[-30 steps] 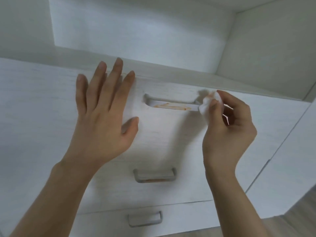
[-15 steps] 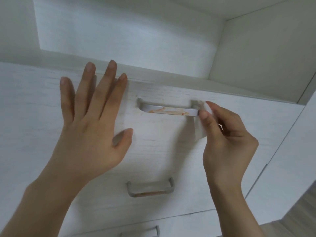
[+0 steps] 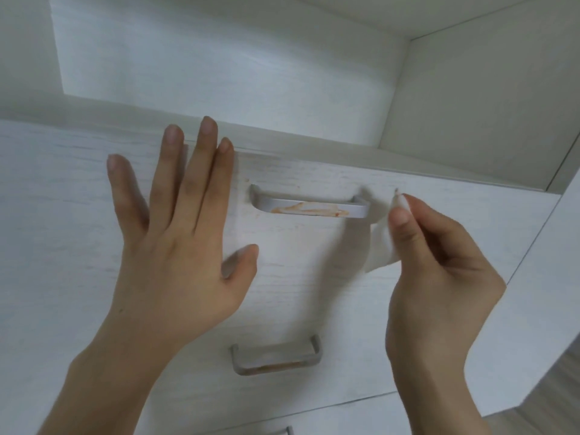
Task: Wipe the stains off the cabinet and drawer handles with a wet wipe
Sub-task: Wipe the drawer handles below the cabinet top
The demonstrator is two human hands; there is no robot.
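A grey metal top handle (image 3: 309, 208) on the white drawer front (image 3: 314, 277) carries an orange-red smear along its face. My left hand (image 3: 175, 233) lies flat against the drawer front just left of that handle, fingers spread. My right hand (image 3: 439, 271) pinches a white wet wipe (image 3: 381, 243) a little to the right of the handle's right end, apart from it. Lower down, a second grey handle (image 3: 276, 356) shows an orange stain on its lower edge.
An open white shelf recess (image 3: 219, 67) sits above the drawers, with a side wall (image 3: 486, 98) at the right. The tip of a third handle (image 3: 287, 430) peeks in at the bottom edge. A wooden floor (image 3: 533, 409) shows at the lower right.
My right hand with the wipe has drawn away from the top handle's right end, toward the right. The view has shifted upward, and my left hand stays flat on the drawer front.
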